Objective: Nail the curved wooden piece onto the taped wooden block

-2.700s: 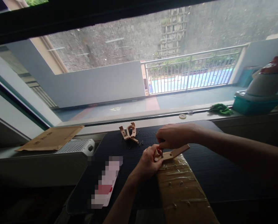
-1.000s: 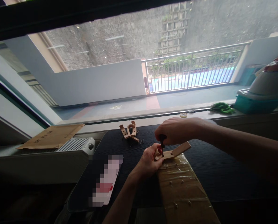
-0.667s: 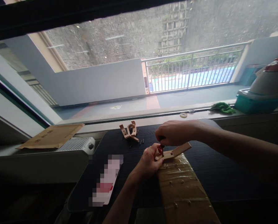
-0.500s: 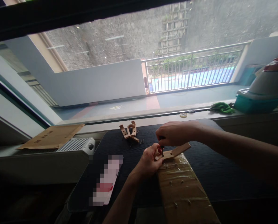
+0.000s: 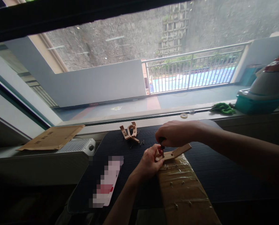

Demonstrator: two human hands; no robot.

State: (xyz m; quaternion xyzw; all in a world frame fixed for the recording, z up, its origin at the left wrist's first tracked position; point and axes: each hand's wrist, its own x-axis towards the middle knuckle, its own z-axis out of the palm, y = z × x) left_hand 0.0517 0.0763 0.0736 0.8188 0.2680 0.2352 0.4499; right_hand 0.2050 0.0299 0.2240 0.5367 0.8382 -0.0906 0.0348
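My right hand (image 5: 171, 133) is wrapped round the dark handle of a screwdriver (image 5: 163, 151), whose shaft points down. Its tip meets a hole near the left end of a pale wooden hook (image 5: 171, 155) with an upturned arm. Pinched on that left end is my left hand (image 5: 151, 158), thumb in front. Under the hook lies a long cardboard box (image 5: 185, 190) wrapped in clear tape, with several screws (image 5: 183, 182) standing in its top. Whether a screw sits under the screwdriver tip is too small to tell.
More wooden hooks (image 5: 131, 132) and loose screws (image 5: 141, 142) lie at the back of the black table (image 5: 139, 193). A blurred pink-white packet (image 5: 109, 181) is at left. A tape roll (image 5: 184, 115), green cloth (image 5: 223, 108) and teal box (image 5: 259, 103) stand along the windowsill.
My right hand has turned slightly on the screwdriver, and more of the dark handle shows. My left hand and the wooden hook stay in place.
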